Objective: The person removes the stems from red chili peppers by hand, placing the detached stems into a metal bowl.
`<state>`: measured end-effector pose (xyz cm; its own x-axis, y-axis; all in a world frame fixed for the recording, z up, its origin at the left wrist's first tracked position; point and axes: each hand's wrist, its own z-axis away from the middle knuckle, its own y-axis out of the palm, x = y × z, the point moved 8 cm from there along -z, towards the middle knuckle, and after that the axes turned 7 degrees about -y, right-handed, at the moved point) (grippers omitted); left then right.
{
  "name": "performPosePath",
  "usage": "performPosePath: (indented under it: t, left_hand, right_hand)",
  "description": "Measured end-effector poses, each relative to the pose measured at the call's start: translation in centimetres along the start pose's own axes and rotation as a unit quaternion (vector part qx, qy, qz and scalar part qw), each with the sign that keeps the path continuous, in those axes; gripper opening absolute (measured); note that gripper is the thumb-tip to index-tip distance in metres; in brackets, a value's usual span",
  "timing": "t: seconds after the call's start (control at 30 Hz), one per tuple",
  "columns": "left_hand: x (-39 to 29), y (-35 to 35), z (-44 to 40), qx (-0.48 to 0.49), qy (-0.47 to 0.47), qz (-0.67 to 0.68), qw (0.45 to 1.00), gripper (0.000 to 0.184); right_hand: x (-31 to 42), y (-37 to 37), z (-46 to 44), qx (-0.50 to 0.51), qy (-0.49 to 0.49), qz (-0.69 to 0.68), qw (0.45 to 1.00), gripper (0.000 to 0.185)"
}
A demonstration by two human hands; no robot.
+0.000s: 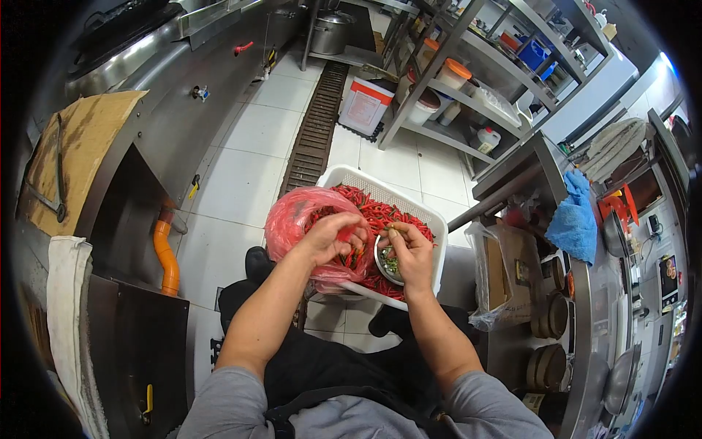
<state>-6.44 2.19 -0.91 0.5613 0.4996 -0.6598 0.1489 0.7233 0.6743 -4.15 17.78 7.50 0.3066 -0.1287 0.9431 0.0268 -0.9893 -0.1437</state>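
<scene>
The right hand (412, 257) has its grip closed in a pinch, thumb and forefinger together on a small green piece (388, 228). The left hand (335, 238) curls its fingers loosely inward; red shows between them, but I cannot tell whether that grip grasps a chilli or merely hangs in front of some. Both forearms reach forward, bare below short grey sleeves (230, 399), the hands near each other but apart.

Below the right hand sits a round, pale-rimmed bowl (378, 262) with green scraps (390, 259) inside. Under the left hand, a crinkled, translucent red plastic bag (287, 214) gapes open, chillies showing in it. Slender, glossy red chillies (380, 208) also fill the white perforated plastic basket (346, 174) around the bowl. Smooth white floor tiles (245, 175) and a slatted metal drain grate (312, 146) lie beyond.
</scene>
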Motion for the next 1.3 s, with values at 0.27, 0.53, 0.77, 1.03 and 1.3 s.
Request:
performPosePath:
  t: [0.27, 0.53, 0.77, 1.03, 1.3]
  left_hand:
    - [0.9, 0.6, -0.7, 0.006, 0.015, -0.043, 0.999, 0.013]
    - [0.5, 1.5, -0.4, 0.007, 0.059, -0.188, 0.980, 0.017]
    - [0.7, 1.1, -0.8, 0.020, 0.029, -0.044, 0.998, 0.016]
    - [1.3, 0.6, -0.8, 0.010, -0.026, -0.078, 0.997, 0.018]
    - [-7.9, -5.7, 3.7, -0.115, 0.192, 0.065, 0.972, 0.013]
  right_hand:
    - [-3.6, 0.5, 1.4, 0.075, 0.035, 0.069, 0.994, 0.015]
    - [-6.7, 0.6, 1.6, 0.110, 0.125, 0.065, 0.984, 0.017]
    - [-4.8, 0.8, 1.3, 0.080, 0.060, 0.038, 0.994, 0.016]
    - [0.1, 3.3, 2.6, 0.207, -0.125, 0.269, 0.932, 0.013]
    - [-2.2, -4.4, 0.7, 0.162, -0.138, 0.444, 0.871, 0.014]
